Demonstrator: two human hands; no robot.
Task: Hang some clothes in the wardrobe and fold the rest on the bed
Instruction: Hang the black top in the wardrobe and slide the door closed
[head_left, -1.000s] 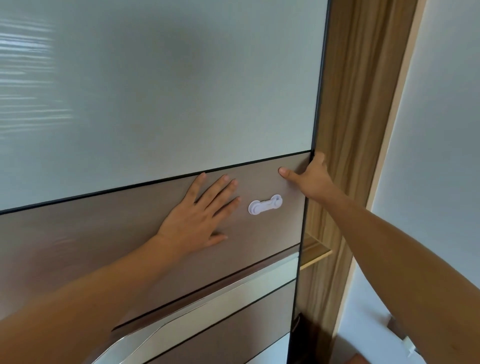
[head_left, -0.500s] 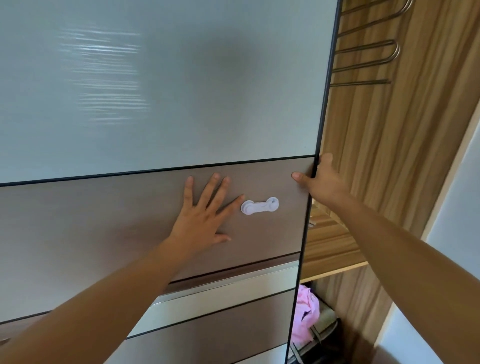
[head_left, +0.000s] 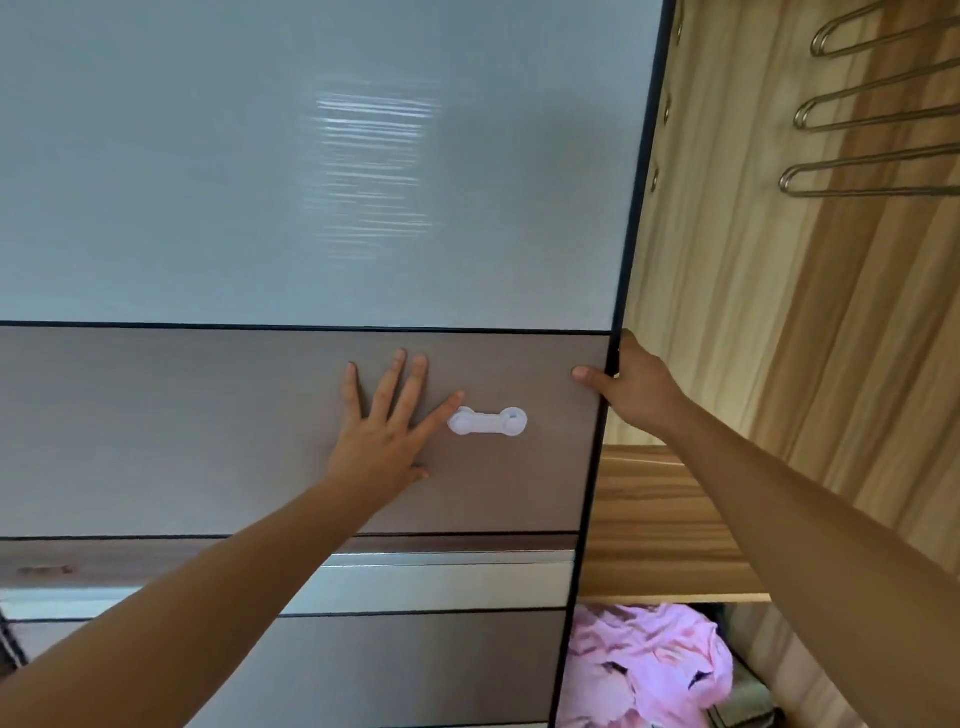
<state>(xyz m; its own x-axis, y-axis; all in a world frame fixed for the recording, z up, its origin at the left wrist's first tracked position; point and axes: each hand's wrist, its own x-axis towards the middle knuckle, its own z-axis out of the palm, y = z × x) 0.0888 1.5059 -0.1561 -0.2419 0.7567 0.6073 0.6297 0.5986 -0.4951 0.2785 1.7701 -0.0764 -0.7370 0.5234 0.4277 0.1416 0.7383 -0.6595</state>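
The wardrobe door (head_left: 218, 431) has been slid further open, left hand (head_left: 382, 441) pressed flat on it, right hand (head_left: 636, 387) clasped round its edge; seemingly hanging rails (head_left: 883, 193) are exposed.

On the door (head_left: 630, 208), the pale panel (head_left: 311, 156) is gleaming glossy; the brown band (head_left: 156, 431) is looking matt, wood-grained; latch (head_left: 487, 421) smooth white plastic, rails (head_left: 872, 179) metal.

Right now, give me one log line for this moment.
door: partly open | left hand: flat on door | right hand: grips door edge | inside: shelf, pink cloth
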